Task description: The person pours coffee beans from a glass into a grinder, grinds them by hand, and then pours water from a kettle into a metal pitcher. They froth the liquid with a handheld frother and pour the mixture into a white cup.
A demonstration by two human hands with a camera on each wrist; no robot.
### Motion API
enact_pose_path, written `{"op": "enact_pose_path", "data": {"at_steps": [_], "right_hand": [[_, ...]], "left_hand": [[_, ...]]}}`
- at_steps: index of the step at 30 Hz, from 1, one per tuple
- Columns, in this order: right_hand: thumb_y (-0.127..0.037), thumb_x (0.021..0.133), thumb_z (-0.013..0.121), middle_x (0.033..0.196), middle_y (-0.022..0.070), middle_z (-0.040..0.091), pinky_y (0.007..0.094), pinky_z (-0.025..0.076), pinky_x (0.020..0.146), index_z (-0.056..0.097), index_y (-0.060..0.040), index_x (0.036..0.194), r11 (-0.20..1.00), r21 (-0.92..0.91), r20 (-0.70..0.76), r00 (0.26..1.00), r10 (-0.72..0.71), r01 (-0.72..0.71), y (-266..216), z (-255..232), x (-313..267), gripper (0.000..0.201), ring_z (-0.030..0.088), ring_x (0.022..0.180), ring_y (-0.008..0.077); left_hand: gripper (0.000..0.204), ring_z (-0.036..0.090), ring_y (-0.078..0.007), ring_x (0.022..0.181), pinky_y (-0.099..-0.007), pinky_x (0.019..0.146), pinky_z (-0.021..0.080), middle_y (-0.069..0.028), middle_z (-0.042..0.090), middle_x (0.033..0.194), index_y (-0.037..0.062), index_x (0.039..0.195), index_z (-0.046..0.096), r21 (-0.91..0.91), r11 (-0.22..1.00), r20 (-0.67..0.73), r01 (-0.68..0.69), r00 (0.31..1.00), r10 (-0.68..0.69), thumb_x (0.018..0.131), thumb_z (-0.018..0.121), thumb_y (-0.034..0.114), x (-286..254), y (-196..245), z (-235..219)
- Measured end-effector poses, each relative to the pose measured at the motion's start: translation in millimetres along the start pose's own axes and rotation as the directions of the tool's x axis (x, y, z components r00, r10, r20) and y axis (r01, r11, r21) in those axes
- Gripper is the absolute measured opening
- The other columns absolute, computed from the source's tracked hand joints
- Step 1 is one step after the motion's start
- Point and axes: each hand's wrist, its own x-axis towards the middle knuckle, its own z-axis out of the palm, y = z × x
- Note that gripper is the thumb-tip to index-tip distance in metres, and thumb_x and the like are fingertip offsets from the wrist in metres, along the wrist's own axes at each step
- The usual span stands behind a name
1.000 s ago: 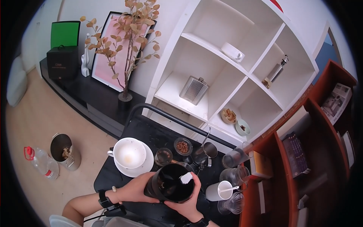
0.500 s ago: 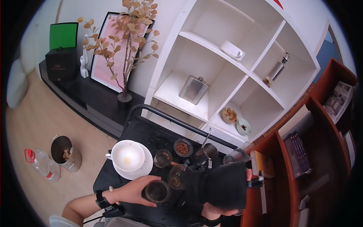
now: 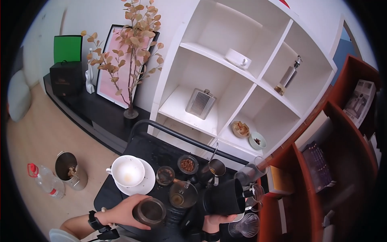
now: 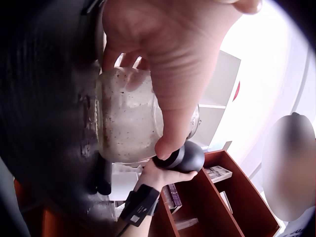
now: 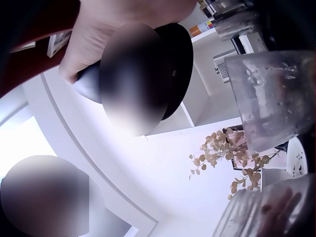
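My left hand (image 3: pixel 127 210) holds a clear, stained glass jar (image 3: pixel 150 212) around its side, over the black cart's front part; in the left wrist view, the thumb and fingers curve round the jar (image 4: pixel 126 116). To the right, my right hand (image 3: pixel 214 224) grips a tilted black cylinder (image 3: pixel 229 197) from below. That black body (image 5: pixel 178 69) is partly blurred in the right wrist view, under my hand (image 5: pixel 128 15). A glass server (image 3: pixel 184 195) with a little brown liquid stands between and behind the hands. The two held objects are apart.
A white cup (image 3: pixel 128 171) on a saucer stands at the cart's left. Behind are a small glass (image 3: pixel 165 176), a bowl of brown pieces (image 3: pixel 188 164) and a metal pitcher (image 3: pixel 216 167). Glassware (image 3: pixel 244 225) lines the right edge. A black rail (image 3: pixel 189 139) runs behind.
The right hand has swung the black cylinder away to the right, apart from the left hand's jar, then slightly back left. The jar has shifted a little left. The head view has tilted upward.
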Motion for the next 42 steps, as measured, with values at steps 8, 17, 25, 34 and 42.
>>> {"op": "enact_pose_path", "data": {"at_steps": [8,17,25,34,42], "right_hand": [[-0.063,0.07,0.042,0.131,0.0086,0.026,0.0433,0.029,0.097,0.019,-0.0181,0.131,0.999,0.036,-0.068,0.997,0.038,-0.036,-3.3,11.7,-13.6,0.079,0.032,0.118,0.0293],[-0.065,0.07,0.042,0.132,0.008,0.025,0.0435,0.028,0.097,0.018,-0.0183,0.131,0.998,0.057,-0.078,0.997,0.001,0.003,-9.7,15.8,-13.3,0.08,0.031,0.118,0.0293],[-0.066,0.069,0.042,0.132,0.0076,0.024,0.0437,0.028,0.097,0.017,-0.0184,0.131,0.994,0.088,-0.07,0.996,-0.052,0.058,-14.4,20.4,-12.4,0.081,0.03,0.119,0.0293],[-0.069,0.068,0.041,0.133,0.0085,0.02,0.0438,0.027,0.097,0.012,-0.016,0.131,0.953,-0.283,0.006,0.993,0.115,-0.108,-39.4,74.3,-3.6,0.088,0.029,0.119,0.0284],[-0.03,0.061,0.075,0.123,0.0173,0.026,0.0349,0.034,0.09,-0.002,-0.009,0.126,0.975,-0.172,0.355,0.914,0.196,-0.142,-19.7,94.1,8.6,0.102,0.036,0.111,0.0257]], "left_hand": [[0.08,0.04,-0.0278,0.106,-0.0361,0.09,0.032,-0.0126,0.043,0.113,0.006,0.116,0.04,0.365,0.916,-0.065,-0.169,0.976,0.206,0.05,0.078,0.029,23.7,52.2,-27.7],[0.047,0.041,-0.0179,0.107,-0.0339,0.091,0.033,-0.0023,0.042,0.117,0.024,0.114,0.042,0.927,-0.089,0.336,-0.365,0.704,0.626,0.07,0.053,0.01,86.0,61.0,-9.8],[0.055,0.039,-0.0206,0.11,-0.0348,0.093,0.03,-0.0052,0.04,0.119,0.0209,0.117,0.041,0.905,0.135,0.267,-0.404,0.785,0.559,0.066,0.06,0.013,86.7,72.3,-21.2],[0.081,0.035,-0.0271,0.111,-0.0366,0.094,0.028,-0.0112,0.038,0.12,0.0076,0.12,0.038,0.197,0.97,-0.053,-0.144,0.986,0.157,0.053,0.077,0.032,53.9,79.2,-18.7],[0.083,0.041,-0.0221,0.105,-0.0329,0.09,0.032,-0.009,0.043,0.111,0.0059,0.117,0.036,0.175,0.981,-0.107,-0.081,0.989,0.101,0.049,0.08,0.027,52.1,60.3,-32.1]]}}
